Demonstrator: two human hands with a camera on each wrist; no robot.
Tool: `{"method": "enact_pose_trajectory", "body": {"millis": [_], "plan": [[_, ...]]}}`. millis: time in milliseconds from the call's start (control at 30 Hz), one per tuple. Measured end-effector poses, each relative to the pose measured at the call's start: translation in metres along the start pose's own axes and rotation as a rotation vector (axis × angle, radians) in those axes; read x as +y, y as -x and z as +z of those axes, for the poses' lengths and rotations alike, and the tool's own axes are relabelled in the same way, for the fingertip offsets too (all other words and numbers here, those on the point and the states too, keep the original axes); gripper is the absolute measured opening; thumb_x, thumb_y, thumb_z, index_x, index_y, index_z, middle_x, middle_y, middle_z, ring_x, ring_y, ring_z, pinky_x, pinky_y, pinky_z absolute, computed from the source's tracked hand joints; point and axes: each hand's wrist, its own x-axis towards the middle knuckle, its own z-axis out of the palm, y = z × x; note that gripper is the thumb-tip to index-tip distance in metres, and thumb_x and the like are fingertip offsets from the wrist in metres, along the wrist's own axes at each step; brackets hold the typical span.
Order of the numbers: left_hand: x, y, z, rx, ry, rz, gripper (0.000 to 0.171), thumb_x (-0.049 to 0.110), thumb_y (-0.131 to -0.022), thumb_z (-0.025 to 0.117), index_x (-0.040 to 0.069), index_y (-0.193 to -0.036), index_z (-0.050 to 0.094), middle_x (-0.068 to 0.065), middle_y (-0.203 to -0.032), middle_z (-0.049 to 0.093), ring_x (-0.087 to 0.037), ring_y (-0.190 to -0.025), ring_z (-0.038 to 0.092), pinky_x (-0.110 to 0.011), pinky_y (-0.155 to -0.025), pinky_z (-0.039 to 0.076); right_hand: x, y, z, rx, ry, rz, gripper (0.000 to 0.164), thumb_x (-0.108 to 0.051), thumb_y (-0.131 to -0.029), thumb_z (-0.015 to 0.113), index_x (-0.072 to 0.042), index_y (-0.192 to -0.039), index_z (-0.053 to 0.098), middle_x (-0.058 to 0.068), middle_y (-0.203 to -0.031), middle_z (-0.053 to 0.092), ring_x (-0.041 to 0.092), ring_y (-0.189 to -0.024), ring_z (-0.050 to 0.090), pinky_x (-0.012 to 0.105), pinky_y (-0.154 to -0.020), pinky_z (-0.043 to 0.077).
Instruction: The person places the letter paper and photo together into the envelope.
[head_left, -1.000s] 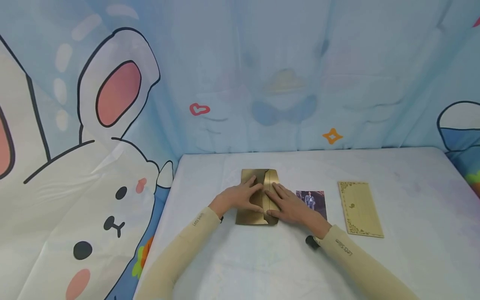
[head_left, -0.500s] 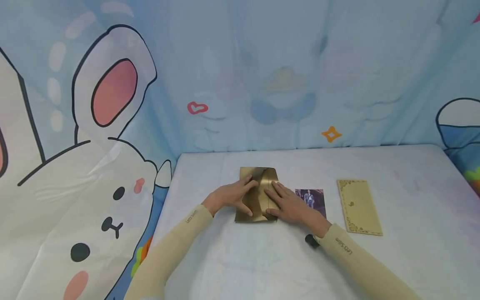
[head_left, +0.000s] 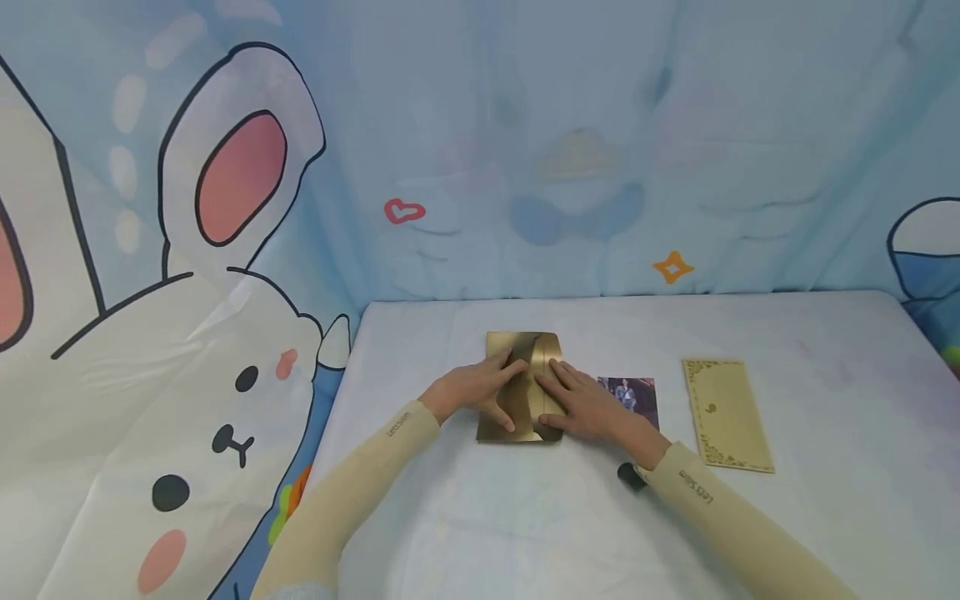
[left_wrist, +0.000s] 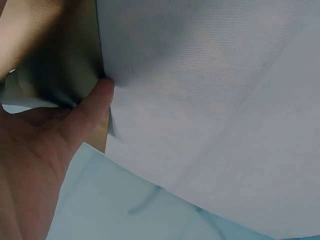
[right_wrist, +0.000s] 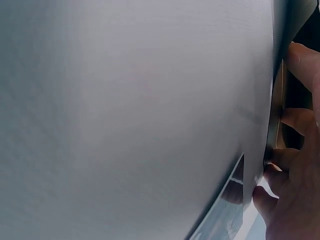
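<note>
A gold paper envelope [head_left: 523, 402] lies on the table in the head view, its right side folded inward as a long flap. My left hand [head_left: 474, 388] rests on its left part, thumb and fingers spread; the thumb [left_wrist: 95, 102] touches the gold edge in the left wrist view. Across the flap, my right hand [head_left: 588, 407] presses with outstretched fingers. Those fingers [right_wrist: 295, 120] appear side by side along the envelope's edge in the right wrist view. Partly behind the right wrist is a small printed photo [head_left: 633, 395].
Further right lies a flat gold card [head_left: 729, 417] with ornamental corners. A white cloth covers the table [head_left: 480, 533]. Behind it hangs a blue curtain [head_left: 465, 125] with cartoon prints, and a large rabbit print [head_left: 217, 358] fills the left side.
The left hand has shifted slightly left, and its thumb has spread away from its fingers. My right hand stays on the flap. The head view has moved a little.
</note>
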Motion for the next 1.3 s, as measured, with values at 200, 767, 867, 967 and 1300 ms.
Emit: {"method": "enact_pose_trajectory", "body": {"millis": [200,767,867,967,1300], "plan": [[0.002,-0.001,-0.002,-0.026,-0.017,-0.019,0.109,0.073,-0.071,0.074,0.030,-0.155,0.018,-0.023,-0.165,0.017,-0.033,-0.147,0.038,-0.046,-0.100,0.052,0.002,0.000,0.002,0.019,-0.005,-0.005,0.073,-0.046,-0.098,0.061,-0.008,-0.155,0.038,0.029,-0.163,0.023,0.047,-0.150,0.024,0.064,-0.115,0.028],[0.004,0.000,-0.003,-0.008,-0.030,-0.018,0.108,0.071,-0.071,0.076,0.028,-0.153,0.022,-0.025,-0.164,0.019,-0.034,-0.147,0.039,-0.046,-0.099,0.052,0.003,0.005,-0.004,0.024,0.012,0.026,0.078,-0.048,-0.096,0.064,-0.006,-0.155,0.037,0.031,-0.162,0.022,0.049,-0.150,0.024,0.065,-0.113,0.030],[0.003,0.000,-0.002,-0.005,-0.030,-0.018,0.108,0.071,-0.071,0.076,0.029,-0.154,0.021,-0.025,-0.165,0.018,-0.034,-0.147,0.039,-0.046,-0.099,0.052,0.004,0.006,-0.005,0.033,0.011,0.027,0.079,-0.049,-0.095,0.064,-0.006,-0.155,0.037,0.032,-0.162,0.022,0.050,-0.149,0.023,0.065,-0.113,0.029],[0.003,0.000,-0.001,-0.003,-0.032,-0.014,0.108,0.071,-0.072,0.076,0.029,-0.155,0.021,-0.024,-0.165,0.018,-0.034,-0.146,0.040,-0.045,-0.100,0.052,0.004,0.006,-0.007,0.039,0.009,0.032,0.080,-0.051,-0.095,0.064,-0.008,-0.156,0.036,0.031,-0.162,0.021,0.051,-0.149,0.022,0.066,-0.114,0.028],[0.003,0.001,0.000,0.008,-0.040,-0.020,0.108,0.072,-0.071,0.075,0.030,-0.155,0.021,-0.024,-0.165,0.018,-0.033,-0.146,0.041,-0.044,-0.099,0.053,0.012,0.017,-0.017,0.054,0.014,0.080,0.086,-0.054,-0.093,0.065,-0.011,-0.158,0.031,0.028,-0.164,0.020,0.050,-0.151,0.019,0.068,-0.114,0.026]]}}
